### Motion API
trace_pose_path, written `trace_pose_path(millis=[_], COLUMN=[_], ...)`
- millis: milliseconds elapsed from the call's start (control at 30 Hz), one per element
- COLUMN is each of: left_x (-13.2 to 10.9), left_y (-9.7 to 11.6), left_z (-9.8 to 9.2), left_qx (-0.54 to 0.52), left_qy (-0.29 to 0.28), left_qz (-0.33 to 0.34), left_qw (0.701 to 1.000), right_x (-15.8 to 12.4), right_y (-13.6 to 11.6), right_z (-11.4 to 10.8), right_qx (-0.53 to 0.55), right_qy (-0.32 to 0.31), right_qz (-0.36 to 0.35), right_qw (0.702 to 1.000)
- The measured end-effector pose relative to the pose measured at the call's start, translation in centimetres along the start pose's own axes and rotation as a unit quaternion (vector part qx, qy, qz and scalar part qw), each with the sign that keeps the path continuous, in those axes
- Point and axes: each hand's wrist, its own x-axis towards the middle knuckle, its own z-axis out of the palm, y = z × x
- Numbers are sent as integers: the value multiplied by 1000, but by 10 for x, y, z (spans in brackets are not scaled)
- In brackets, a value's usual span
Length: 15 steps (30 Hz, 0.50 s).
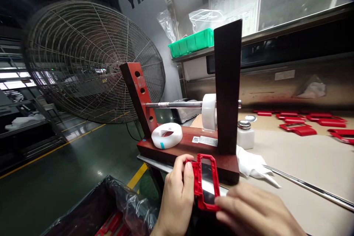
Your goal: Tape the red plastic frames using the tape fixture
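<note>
The left hand [175,197] and right hand [256,210] grasp a red rectangular plastic frame [197,182] between their fingers, the left along its side, the right at its lower corner, just before a reddish-brown wooden jig base [177,146].

Wooden jig base [188,147] blocking hands [175,199] [256,210] ahead, room rightward, steel strip [309,188] beyond

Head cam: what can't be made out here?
Head view only:

The red plastic frame: partly hidden by the left hand and right hand.

The red parts in the black bin: cut off by the bottom edge, partly behind clear plastic.

The label on the dark red wooden base: print too small to read.

The red piece at far right: cut off by the right edge.
</note>
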Motion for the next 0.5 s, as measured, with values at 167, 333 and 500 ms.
trace_pose_path(millis=[167, 333, 500], left_x=[24, 41, 46], left_y=[1, 8, 8], left_z=[-5, -4, -3], left_qx=[71, 91, 82], left_qy=[40, 62, 64], left_qz=[50, 95, 106], left_qw=[995, 989, 989], right_x=[23, 55, 68], right_y=[34, 59, 60], right_z=[0, 4, 10], right_qx=[198, 312, 369], right_qy=[48, 57, 60], right_qz=[350, 465, 476], right_qw=[914, 826, 796])
